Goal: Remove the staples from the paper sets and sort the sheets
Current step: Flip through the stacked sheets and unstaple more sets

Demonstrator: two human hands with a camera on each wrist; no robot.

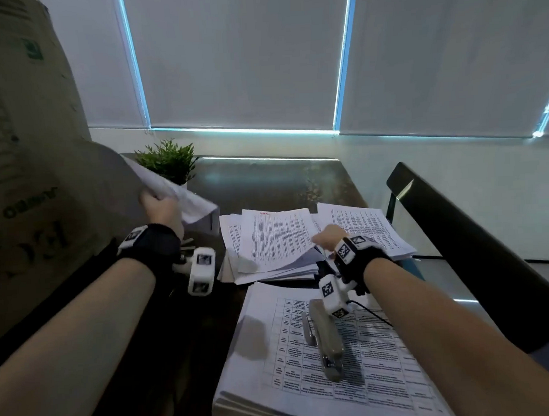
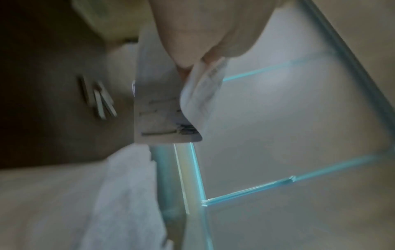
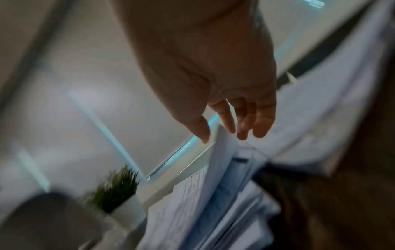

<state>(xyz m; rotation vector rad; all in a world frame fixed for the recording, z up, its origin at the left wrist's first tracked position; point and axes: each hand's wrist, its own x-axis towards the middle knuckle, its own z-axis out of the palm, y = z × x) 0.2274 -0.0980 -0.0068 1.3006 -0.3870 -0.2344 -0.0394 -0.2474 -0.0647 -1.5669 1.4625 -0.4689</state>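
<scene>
Above desk [image 1: 281, 182], sheet [image 1: 184, 199] is pinched by left hand [image 1: 163, 209]; middle stack [image 1: 277, 236] is touched by right hand's [image 1: 329, 237] loosely spread fingers. Paper: light, floppy, best gripped at edge.

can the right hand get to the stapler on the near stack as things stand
Probably yes. The stapler lies uncovered on the near stack, just below the right hand, which only touches loose sheets.

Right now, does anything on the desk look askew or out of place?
Yes. The middle pile of printed white sheets is fanned and crooked, its edges misaligned. The grey metal stapler lies atop the near table-printed stack. The left hand holds curled sheets aloft.
</scene>
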